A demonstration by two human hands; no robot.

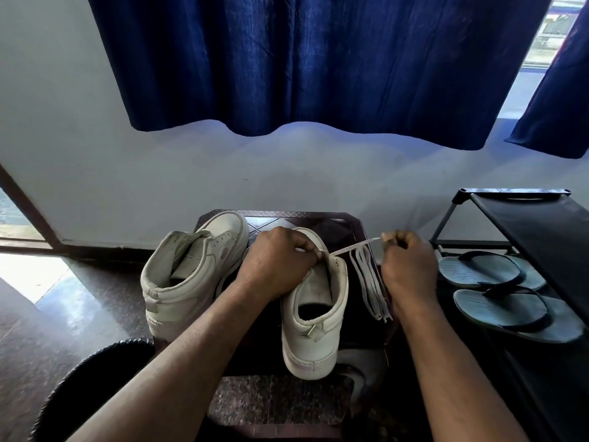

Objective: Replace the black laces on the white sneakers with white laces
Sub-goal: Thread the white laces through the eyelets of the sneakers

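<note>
Left hand [277,263] grips the sneaker [314,314] at the bench [334,223] centre, fingers [306,247] curled over its eyelets. Right hand [409,266], at 3 o'clock of it, pinches a white lace [353,245] drawn taut from the shoe. More spare laces [369,282] lie between them; the other sneaker [191,275] stands at 9 o'clock

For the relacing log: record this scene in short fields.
left hand: grips the held sneaker near its tongue
right hand: pinches the taut white lace, which runs from that sneaker's top edge
other sneaker: left of the held one on the stool, no lace visible on it
folded lace bundle: white, lying on the stool between held sneaker and right hand
black laces: none in view
off to the right: flip-flops under a shoe rack
</note>
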